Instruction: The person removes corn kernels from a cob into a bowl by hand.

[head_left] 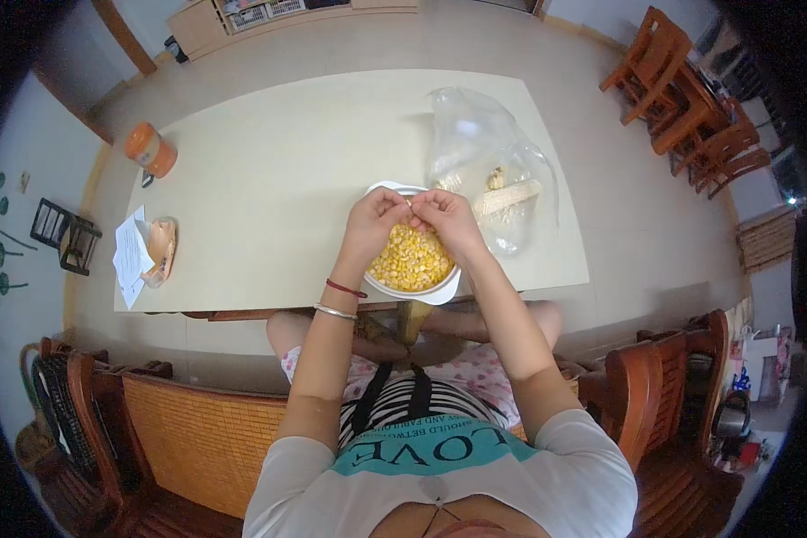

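A white bowl [441, 294] full of loose yellow corn kernels [410, 258] stands at the table's near edge. Over its far rim, my left hand [376, 218] and my right hand [446, 218] meet with fingertips pinched together. Whatever is between the fingers is too small and too covered to name. To the right of my right hand, a clear plastic bag [475, 134] lies spread out, with a stripped corncob [509, 197] and other cob pieces on or in it. The hands hide the bowl's far part.
An orange-lidded jar [151, 150] stands at the table's far left. Papers [133, 255] and a clear packet with something brownish [160, 253] lie at the left edge. A wooden bench [197, 439] is behind me, and wooden chairs [659, 72] stand at the far right.
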Action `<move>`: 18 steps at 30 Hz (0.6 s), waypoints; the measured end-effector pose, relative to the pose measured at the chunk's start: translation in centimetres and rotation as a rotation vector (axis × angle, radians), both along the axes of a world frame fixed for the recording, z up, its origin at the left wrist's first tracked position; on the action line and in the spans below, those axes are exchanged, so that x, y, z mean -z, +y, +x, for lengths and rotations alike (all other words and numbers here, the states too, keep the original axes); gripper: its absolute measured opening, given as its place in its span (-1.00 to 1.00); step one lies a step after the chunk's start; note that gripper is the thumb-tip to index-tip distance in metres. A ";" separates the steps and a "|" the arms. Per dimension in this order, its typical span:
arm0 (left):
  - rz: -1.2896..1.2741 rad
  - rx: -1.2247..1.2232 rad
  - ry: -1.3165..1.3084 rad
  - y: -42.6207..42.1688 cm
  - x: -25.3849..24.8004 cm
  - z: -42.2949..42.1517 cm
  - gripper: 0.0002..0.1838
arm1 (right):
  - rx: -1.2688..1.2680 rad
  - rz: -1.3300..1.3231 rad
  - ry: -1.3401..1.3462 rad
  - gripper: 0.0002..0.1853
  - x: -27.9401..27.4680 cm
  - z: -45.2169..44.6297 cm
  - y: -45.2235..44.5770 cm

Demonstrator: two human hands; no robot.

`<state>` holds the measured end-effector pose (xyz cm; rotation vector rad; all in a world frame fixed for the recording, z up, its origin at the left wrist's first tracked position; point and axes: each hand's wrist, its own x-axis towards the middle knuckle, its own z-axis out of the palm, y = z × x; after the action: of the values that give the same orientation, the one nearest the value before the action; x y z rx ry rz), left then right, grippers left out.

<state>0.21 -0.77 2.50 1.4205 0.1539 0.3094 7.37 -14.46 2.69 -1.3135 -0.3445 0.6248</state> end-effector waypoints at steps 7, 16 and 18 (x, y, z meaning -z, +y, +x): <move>0.112 -0.078 0.020 -0.2 -0.7 -0.3 -0.94 | -0.015 -0.008 -0.007 -0.94 -0.2 -0.2 0.1; 0.071 -0.031 0.032 0.0 -0.7 -0.5 -0.89 | -0.035 -0.019 -0.046 -0.94 0.0 -0.2 0.1; 0.089 -0.039 0.044 -0.1 -1.1 -0.7 -0.90 | -0.059 -0.048 -0.078 -0.94 0.3 0.1 0.0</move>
<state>-0.48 -0.83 3.62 1.5141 0.2064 0.3208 7.44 -14.48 2.34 -1.3805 -0.4351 0.6358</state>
